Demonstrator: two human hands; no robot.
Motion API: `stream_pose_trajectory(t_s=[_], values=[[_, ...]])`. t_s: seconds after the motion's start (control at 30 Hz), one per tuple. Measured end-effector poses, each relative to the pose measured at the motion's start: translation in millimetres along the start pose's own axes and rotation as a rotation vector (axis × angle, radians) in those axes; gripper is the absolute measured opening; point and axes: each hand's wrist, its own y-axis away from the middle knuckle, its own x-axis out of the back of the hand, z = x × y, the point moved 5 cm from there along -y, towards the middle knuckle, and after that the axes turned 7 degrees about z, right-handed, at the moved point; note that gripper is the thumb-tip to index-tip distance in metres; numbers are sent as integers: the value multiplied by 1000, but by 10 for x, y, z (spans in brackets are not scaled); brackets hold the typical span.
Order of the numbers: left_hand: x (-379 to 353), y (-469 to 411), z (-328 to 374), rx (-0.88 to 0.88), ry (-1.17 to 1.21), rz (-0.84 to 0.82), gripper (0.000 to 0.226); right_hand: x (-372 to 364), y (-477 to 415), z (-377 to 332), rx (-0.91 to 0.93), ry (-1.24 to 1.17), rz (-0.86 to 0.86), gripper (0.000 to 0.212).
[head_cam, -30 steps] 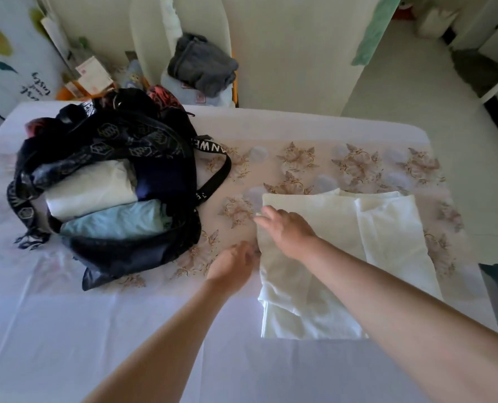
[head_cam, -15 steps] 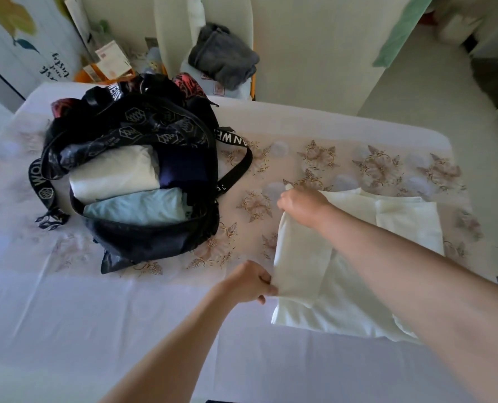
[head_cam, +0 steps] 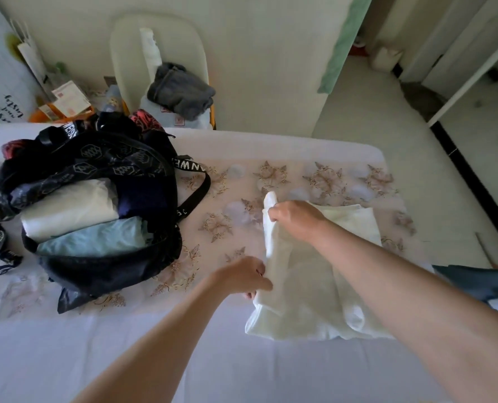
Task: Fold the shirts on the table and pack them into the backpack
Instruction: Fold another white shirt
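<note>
A white shirt, partly folded, lies on the right half of the table. My right hand grips its far left corner and holds that edge lifted. My left hand pinches the near left edge of the same shirt. The black backpack lies open on the left of the table, with a folded white shirt and a folded light blue shirt showing inside it.
A chair stands behind the table with a grey garment on it. Papers and boxes are piled at the back left. A dark blue object sits at the table's right edge. Floor lies to the right.
Both hands took hold of the white shirt's left edge and lifted it off the table. The shirt's near part has bunched up. The camera view shifted.
</note>
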Motion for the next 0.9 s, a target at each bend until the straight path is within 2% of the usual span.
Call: stream_pose_trajectory(t_s=[0.07,0.2,0.3,0.37,0.4,0.47,0.53,0.6,0.63,0.7,0.77,0.9], values=[[-58,-18,437,2,-24,-76,21,91,255,374,-98,-129,36,23],[-423,-106,1414,-36,-89,-159,21,197,899,1224,-95,-89,154,10],[-828,-268,1808,-44,-41,-151,22,199,1271,1689,-130,-69,184,10],[-1215,-427,2019,-46,50,-143,22,150,1516,2003,-178,-77,209,20],[-1407,-513,2070,-42,110,-140,25,82,1623,2120,-199,-74,185,32],[-1704,-663,2087,-40,174,-86,27,-166,1837,2228,-247,-61,-10,62],[-1772,-738,2003,-97,79,130,19,-418,2045,2244,-313,-120,-120,78],[-1722,-751,1848,-205,-171,410,23,-595,2199,2201,-395,-249,-37,67],[-1726,-745,1746,-251,-317,482,31,-655,2266,2161,-454,-306,25,56],[-1811,-717,1505,-227,-490,443,52,-774,2384,2092,-618,-383,109,42],[-1918,-683,1288,-158,-527,344,66,-900,2471,1997,-783,-445,72,50],[-1932,-608,1236,-155,-459,421,68,-1007,2509,1887,-968,-584,132,63]])
